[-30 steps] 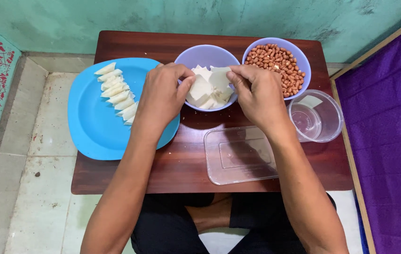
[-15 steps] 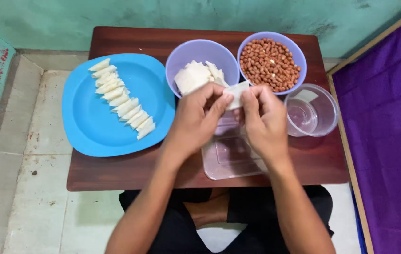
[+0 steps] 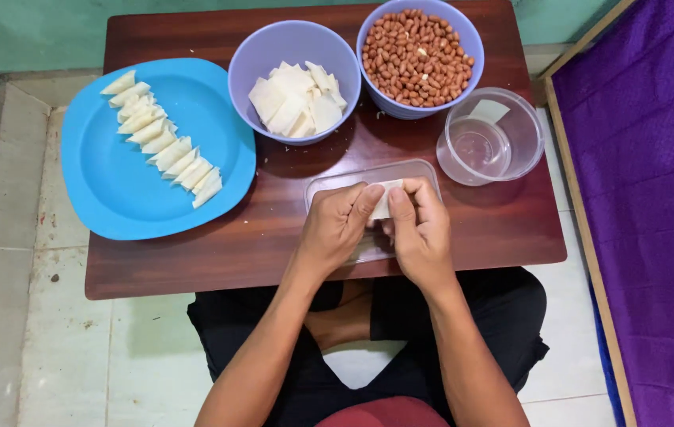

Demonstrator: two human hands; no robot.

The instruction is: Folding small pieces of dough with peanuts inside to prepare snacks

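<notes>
1. The worktop is a small, low table of dark reddish-brown wood with a glossy top; the person sits behind it, legs folded beneath its near edge.
2. Both hands meet over the near middle of the worktop — the left hand and the right hand pinch one small pale dough wrapper between thumbs and fingertips, fingers closed narrowly on it.
3. Beneath the hands lies a clear plastic tray, flat on the wood.
4. At the left a blue plate overhangs the worktop's edge and carries a slanting row of folded wrappers.
5. At the far side stand two lilac bowls, touching — one of flat wrapper sheets, one of peanuts.
6. A clear round container sits just right of the peanuts.
7. The floor is pale tile; a green wall runs behind, and purple cloth with a wooden edge fills the right.
</notes>
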